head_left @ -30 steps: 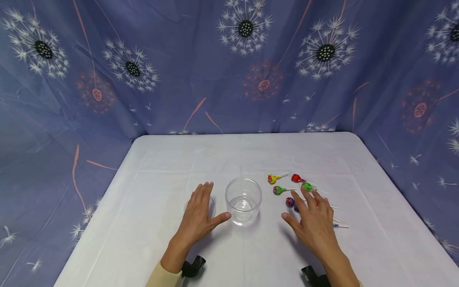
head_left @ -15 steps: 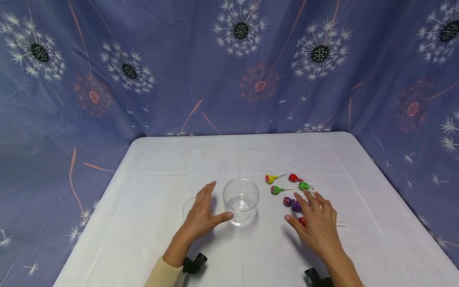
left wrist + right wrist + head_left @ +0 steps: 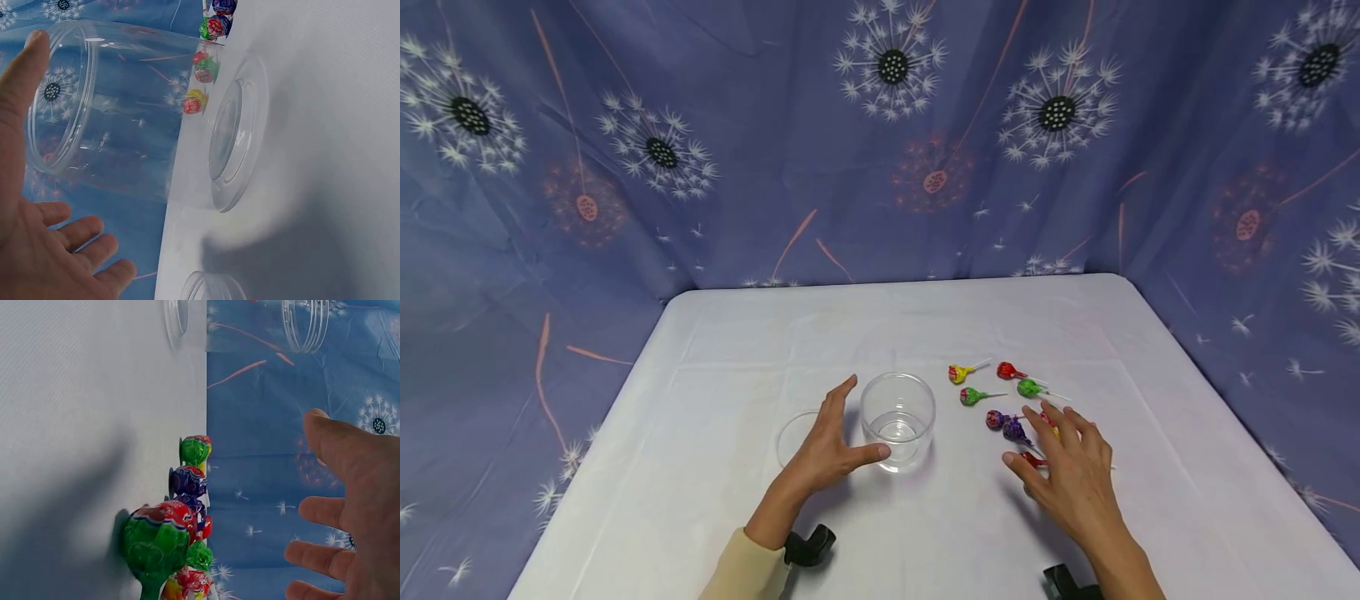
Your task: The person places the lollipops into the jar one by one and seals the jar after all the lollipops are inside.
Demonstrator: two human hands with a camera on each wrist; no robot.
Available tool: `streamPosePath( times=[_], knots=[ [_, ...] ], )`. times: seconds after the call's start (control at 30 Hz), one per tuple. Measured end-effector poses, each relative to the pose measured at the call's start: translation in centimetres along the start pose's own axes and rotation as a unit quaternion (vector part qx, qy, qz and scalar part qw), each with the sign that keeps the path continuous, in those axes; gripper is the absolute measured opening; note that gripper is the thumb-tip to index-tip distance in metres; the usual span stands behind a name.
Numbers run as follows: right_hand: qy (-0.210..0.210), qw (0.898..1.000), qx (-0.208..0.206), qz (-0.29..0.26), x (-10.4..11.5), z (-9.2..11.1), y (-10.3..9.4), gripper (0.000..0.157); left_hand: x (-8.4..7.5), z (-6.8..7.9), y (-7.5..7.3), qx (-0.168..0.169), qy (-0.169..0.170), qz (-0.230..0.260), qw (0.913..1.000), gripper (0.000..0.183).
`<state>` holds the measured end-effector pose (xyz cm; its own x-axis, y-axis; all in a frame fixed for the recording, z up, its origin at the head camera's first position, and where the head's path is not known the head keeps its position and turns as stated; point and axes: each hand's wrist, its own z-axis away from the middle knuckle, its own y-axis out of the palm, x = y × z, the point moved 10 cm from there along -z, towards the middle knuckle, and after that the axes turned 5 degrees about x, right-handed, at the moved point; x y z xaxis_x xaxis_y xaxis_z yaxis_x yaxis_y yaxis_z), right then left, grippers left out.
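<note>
A clear jar (image 3: 898, 433) stands upright and uncovered near the middle of the white table. Close on its left is my left hand (image 3: 829, 450), fingers spread and thumb overlapping the jar's near wall in the head view. The left wrist view shows the jar between thumb and fingers, with nothing gripped. My right hand (image 3: 1075, 475) hovers, fingers apart and holding nothing, over the near part of a group of lollipops. Yellow (image 3: 957, 374), red (image 3: 1006, 370), green (image 3: 969, 397) and purple (image 3: 1014, 429) wrapped heads show; the hand partly hides others.
A round clear lid (image 3: 780, 442) lies on the table left of the jar, partly behind the left hand. Wrist camera mounts (image 3: 809, 546) hang under both wrists. A blue dandelion-print curtain (image 3: 745, 167) stands behind and beside the table (image 3: 887, 325).
The left hand has come closer to the jar, uncovering more of the lid. The right hand has shifted slightly away from the jar, baring more of the near lollipops. The head view has turned a little.
</note>
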<state>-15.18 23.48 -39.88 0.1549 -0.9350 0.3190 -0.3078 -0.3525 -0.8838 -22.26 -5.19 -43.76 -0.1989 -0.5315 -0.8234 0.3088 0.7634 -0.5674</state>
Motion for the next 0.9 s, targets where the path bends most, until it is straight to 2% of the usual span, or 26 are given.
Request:
streamPosePath(
  times=[0.2,0.43,0.67,0.9],
  knots=[
    [-0.001,1.000,-0.007,-0.013,-0.3,0.3,0.0,0.070,0.1,-0.4,0.6,0.014,-0.005,0.034,0.9993,0.106],
    [0.005,1.000,-0.010,-0.008,-0.7,0.8,0.0,0.071,-0.4,-0.7,1.0,0.020,0.026,0.061,0.9976,0.108],
    [0.021,1.000,-0.009,-0.013,-1.4,1.5,-0.1,0.070,-0.4,-1.1,1.9,0.042,0.021,0.099,0.9940,0.108],
    [0.034,0.999,-0.006,-0.008,-1.9,2.0,-0.3,0.071,-0.8,-1.4,2.0,0.044,0.021,0.097,0.9941,0.107]
  ],
)
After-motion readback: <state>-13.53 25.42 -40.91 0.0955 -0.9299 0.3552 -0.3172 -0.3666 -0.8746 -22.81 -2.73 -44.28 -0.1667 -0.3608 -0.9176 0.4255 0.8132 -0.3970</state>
